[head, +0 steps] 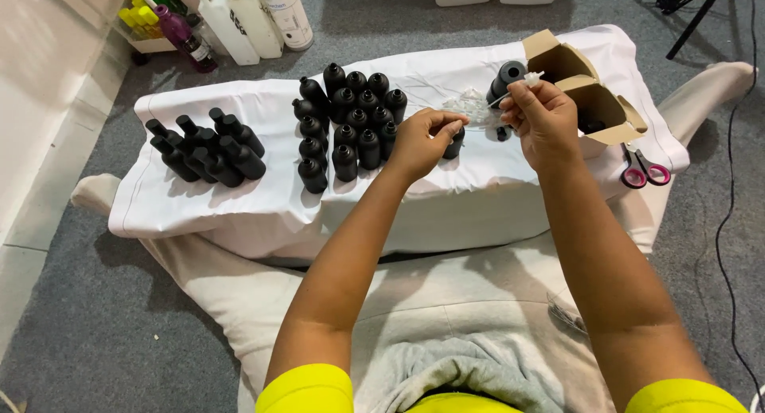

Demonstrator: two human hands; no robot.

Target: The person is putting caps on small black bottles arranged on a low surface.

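Pinching a thin white pump tube (522, 84) in our right hand (544, 119) near the cloth-covered bench's (263, 206) far right corner, we curl our left hand (422, 142) closed over a small matte black bottle (454, 144) at mid-bench. An open cardboard box (594, 102) holds black caps beside clustered round-shouldered bottles (351, 122).

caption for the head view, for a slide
Right hand holds a white pump piece, left hand pinching beside black bottles.
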